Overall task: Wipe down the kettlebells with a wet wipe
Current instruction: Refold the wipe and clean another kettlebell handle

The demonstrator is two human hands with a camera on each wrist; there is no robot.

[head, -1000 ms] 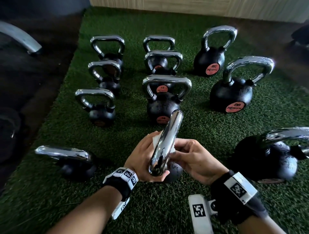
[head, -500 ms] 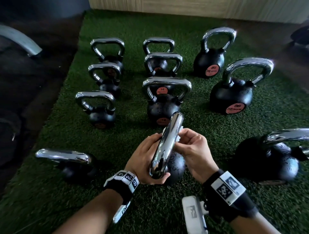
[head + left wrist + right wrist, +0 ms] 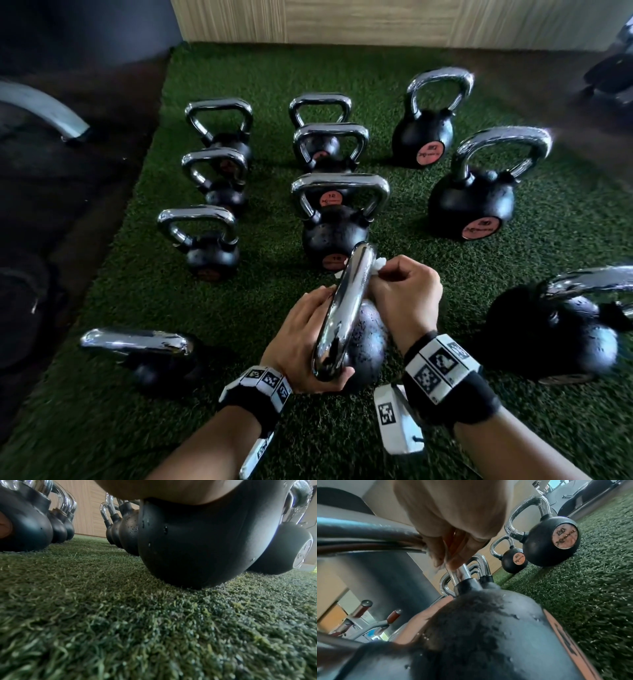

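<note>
The kettlebell (image 3: 371,342) I work on stands at the centre front of the turf, black body with a chrome handle (image 3: 346,308) pointing away from me. My left hand (image 3: 303,337) grips the handle's near end, thumb hooked under it. My right hand (image 3: 407,293) pinches a white wet wipe (image 3: 379,265) against the far end of the handle. In the right wrist view my fingers (image 3: 453,547) curl round the chrome leg (image 3: 461,573) just above the wet-speckled body (image 3: 488,628). The left wrist view shows the black body (image 3: 197,540) on the turf; the left fingers are hidden there.
Several more kettlebells stand in rows on the green turf (image 3: 445,428) beyond, the nearest (image 3: 334,233) just past the wipe. One kettlebell (image 3: 144,353) sits at the front left, a large one (image 3: 561,335) at the front right. Dark floor borders the turf's left edge; a wooden wall (image 3: 376,20) closes the back.
My right hand has slid the wipe along the handle away from me, toward its far end. The left hand keeps its grip on the near end.
</note>
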